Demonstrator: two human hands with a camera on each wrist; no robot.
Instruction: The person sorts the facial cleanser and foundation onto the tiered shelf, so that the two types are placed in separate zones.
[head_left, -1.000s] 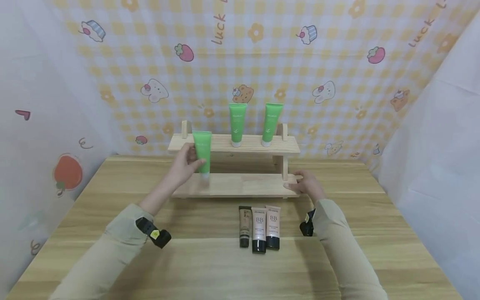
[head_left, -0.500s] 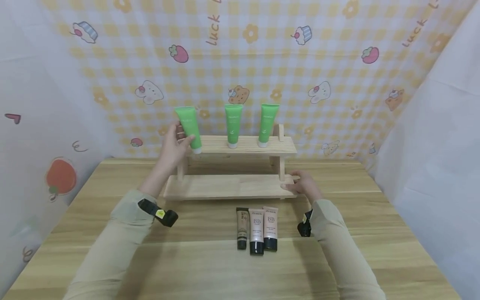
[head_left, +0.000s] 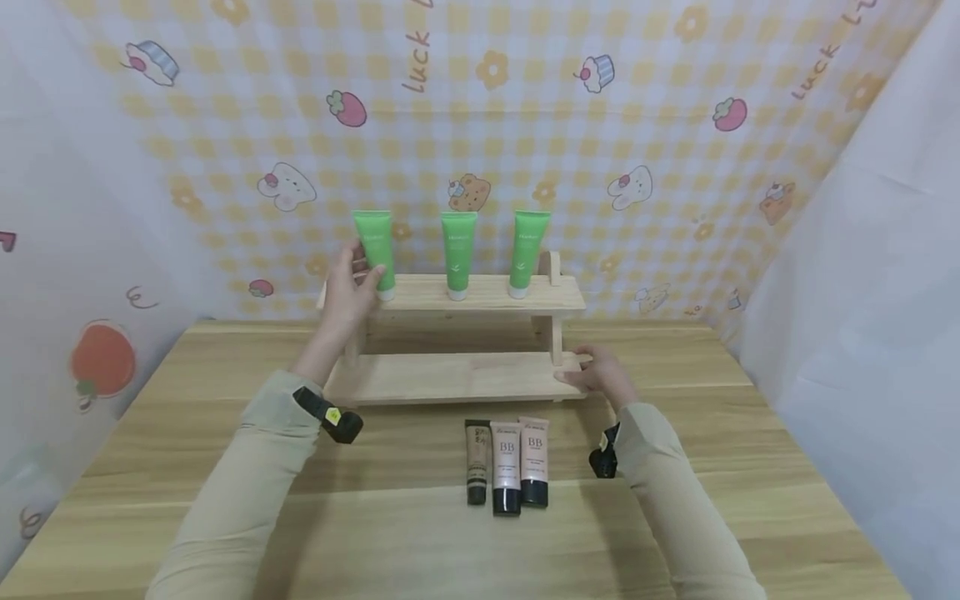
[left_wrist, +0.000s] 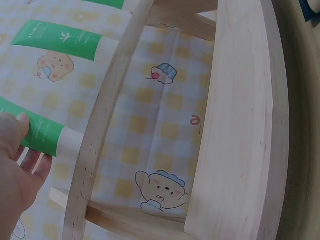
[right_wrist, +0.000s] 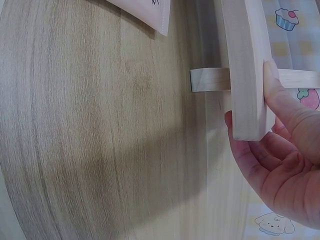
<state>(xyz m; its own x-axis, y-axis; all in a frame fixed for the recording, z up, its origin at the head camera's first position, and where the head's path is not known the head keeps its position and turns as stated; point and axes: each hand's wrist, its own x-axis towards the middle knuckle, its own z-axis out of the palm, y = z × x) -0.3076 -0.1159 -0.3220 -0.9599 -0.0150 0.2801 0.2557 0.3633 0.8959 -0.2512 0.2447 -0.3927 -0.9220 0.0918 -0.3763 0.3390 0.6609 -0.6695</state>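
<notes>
A two-tier wooden rack (head_left: 450, 378) stands on the table. My left hand (head_left: 347, 292) holds a green squeeze tube (head_left: 377, 242), cap down, at the left end of the upper shelf. In the left wrist view, thumb and fingers pinch this tube (left_wrist: 44, 135), its white cap against the shelf edge. A middle green tube (head_left: 458, 250) and a right green tube (head_left: 528, 250) stand apart on the same shelf, caps down. My right hand (head_left: 602, 377) grips the right end of the lower shelf; the right wrist view shows the thumb above the board (right_wrist: 247, 90) and fingers beneath.
Before the rack, a brown tube (head_left: 477, 462) and two pink BB cream tubes, one in the middle (head_left: 507, 458) and one on the right (head_left: 534, 454), lie side by side on the wooden table (head_left: 390, 533). A checked cloth (head_left: 420, 150) hangs behind.
My left hand has lifted the green tube from before the rack up to the upper shelf's left end. The tube leaned and is now nearly upright. My right hand keeps its grip on the rack.
</notes>
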